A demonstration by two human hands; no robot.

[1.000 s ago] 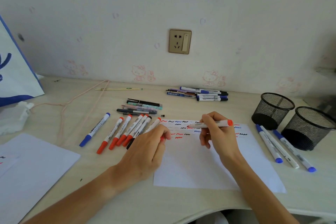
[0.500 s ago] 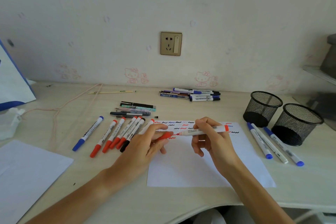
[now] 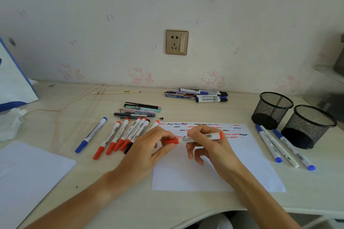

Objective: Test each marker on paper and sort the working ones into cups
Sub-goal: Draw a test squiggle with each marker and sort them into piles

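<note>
Centrally, a white-barrelled marker with a red cap [image 3: 193, 138] is held level just above the white paper sheet bearing red, blue and black squiggles [image 3: 214, 156]. The barrel is pinched in the curled grip of the right hand [image 3: 208, 147]; the cap end is pinched between thumb and fingers of the left hand [image 3: 152, 147]. Judged from this pose, the cap is being seated. It should be pushed straight along the barrel's axis until fully home, with the barrel kept steady. Two black wire-mesh cups [image 3: 294, 119] stand on the pale counter [image 3: 186, 210], well apart to the right.
</note>
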